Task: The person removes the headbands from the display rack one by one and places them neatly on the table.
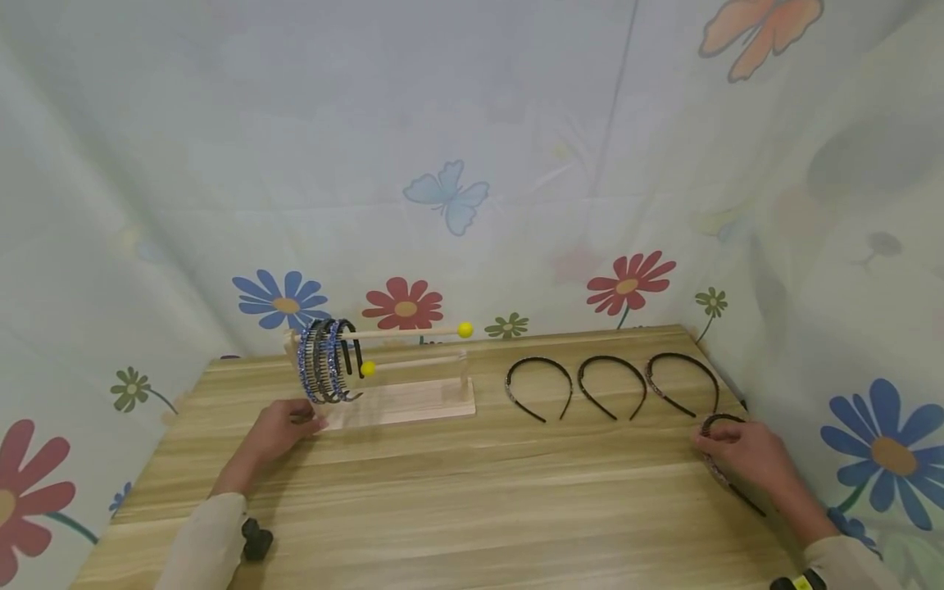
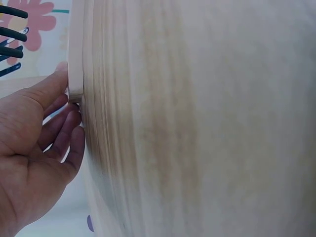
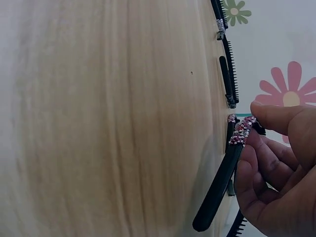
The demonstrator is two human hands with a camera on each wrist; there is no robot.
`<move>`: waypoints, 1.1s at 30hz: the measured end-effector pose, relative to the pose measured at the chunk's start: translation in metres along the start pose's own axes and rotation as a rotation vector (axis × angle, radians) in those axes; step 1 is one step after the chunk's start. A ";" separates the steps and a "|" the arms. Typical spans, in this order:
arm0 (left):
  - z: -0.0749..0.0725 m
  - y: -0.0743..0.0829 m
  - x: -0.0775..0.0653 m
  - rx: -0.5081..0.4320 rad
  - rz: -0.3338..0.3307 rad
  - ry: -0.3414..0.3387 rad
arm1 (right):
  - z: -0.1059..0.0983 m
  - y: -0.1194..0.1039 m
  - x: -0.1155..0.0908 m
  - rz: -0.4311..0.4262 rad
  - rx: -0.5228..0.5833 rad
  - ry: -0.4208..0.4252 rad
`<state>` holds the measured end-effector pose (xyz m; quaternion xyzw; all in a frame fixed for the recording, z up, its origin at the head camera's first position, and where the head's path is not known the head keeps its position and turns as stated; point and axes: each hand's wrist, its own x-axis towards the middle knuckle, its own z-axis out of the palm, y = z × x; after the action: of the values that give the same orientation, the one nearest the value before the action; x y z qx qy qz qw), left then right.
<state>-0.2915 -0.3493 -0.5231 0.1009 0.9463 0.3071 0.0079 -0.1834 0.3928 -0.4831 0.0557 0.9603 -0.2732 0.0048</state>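
Note:
At the left end of a pale wooden headband stand (image 1: 424,403), my left hand (image 1: 276,430) grips the base. In the left wrist view the thumb lies on top of the base (image 2: 76,49), the fingers curled at its end. Several glittery, toothed headbands (image 1: 320,365) hang together on the stand's upper rod, near its left upright. My right hand (image 1: 748,455) pinches a black headband (image 3: 217,187) with a pink and silver glitter section at the table's right side. One end of this headband points down toward the near side.
Three black headbands lie in a row toward the back right: a left one (image 1: 507,389), a middle one (image 1: 583,385) and a right one (image 1: 704,365). The stand's rods end in yellow balls (image 1: 465,329). A flowered cloth (image 1: 516,262) hangs behind the wood-grain table (image 1: 472,508).

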 end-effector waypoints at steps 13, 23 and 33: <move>-0.001 0.003 -0.001 0.011 -0.006 -0.006 | 0.008 0.006 0.003 0.054 0.013 -0.033; -0.001 0.003 -0.001 0.005 -0.001 -0.008 | 0.011 0.006 0.001 0.047 0.029 0.006; 0.000 0.002 -0.001 -0.004 -0.009 -0.015 | 0.002 -0.006 -0.004 0.001 0.077 0.045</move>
<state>-0.2906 -0.3479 -0.5219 0.0990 0.9460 0.3082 0.0163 -0.1800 0.3857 -0.4815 0.0625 0.9489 -0.3087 -0.0191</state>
